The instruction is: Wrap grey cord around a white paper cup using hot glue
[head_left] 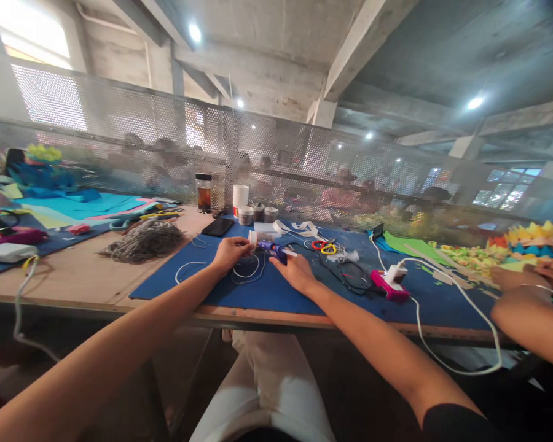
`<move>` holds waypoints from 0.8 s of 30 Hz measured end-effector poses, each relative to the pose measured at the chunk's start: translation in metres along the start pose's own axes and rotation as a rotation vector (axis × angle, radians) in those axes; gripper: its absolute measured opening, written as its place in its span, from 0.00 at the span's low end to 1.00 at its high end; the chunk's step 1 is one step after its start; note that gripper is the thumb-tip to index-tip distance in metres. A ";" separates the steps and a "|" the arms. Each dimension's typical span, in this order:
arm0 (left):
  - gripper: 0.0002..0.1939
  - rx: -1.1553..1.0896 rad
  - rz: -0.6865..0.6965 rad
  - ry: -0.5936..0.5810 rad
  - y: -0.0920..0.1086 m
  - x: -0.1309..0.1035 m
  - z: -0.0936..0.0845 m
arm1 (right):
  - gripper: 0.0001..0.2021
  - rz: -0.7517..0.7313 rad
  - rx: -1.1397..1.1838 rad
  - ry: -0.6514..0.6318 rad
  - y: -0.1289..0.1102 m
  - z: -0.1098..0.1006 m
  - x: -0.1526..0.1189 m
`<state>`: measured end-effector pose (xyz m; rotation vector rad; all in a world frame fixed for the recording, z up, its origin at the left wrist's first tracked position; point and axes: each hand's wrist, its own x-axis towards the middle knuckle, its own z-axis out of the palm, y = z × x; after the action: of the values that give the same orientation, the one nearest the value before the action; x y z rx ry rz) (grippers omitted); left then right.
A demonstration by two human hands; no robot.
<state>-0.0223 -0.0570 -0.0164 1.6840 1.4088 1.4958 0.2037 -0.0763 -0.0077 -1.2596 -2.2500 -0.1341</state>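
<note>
My left hand (231,253) is closed on a small paper cup (260,238), which lies tipped on its side above the blue mat (166,285). Part of the cup's side looks wrapped in greyish cord. In my right hand (297,271) is a purple-blue hot glue gun (276,250), its nozzle end touching or very near the cup. A loop of pale cord (247,274) hangs below the cup onto the mat. My fingers hide the cup's left end and the gun's handle.
Behind stand a jar of brown liquid (203,193), stacked paper cups (240,196) and a phone (218,226). A grey yarn bundle (142,240) lies left. Scissors (325,247), a pink power strip (390,286) with cables and another person's hands (529,279) are on the right.
</note>
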 end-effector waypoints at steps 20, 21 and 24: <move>0.18 -0.061 -0.026 0.004 -0.001 0.001 0.001 | 0.24 -0.022 -0.003 -0.005 0.002 0.001 -0.001; 0.18 -0.052 -0.024 0.008 0.000 0.000 0.001 | 0.24 -0.023 -0.002 -0.003 0.002 0.001 -0.001; 0.17 -0.026 -0.013 0.010 0.002 -0.001 0.001 | 0.24 -0.028 0.006 -0.003 0.003 0.002 -0.001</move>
<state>-0.0209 -0.0585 -0.0151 1.6508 1.3971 1.5108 0.2058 -0.0741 -0.0104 -1.2259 -2.2695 -0.1355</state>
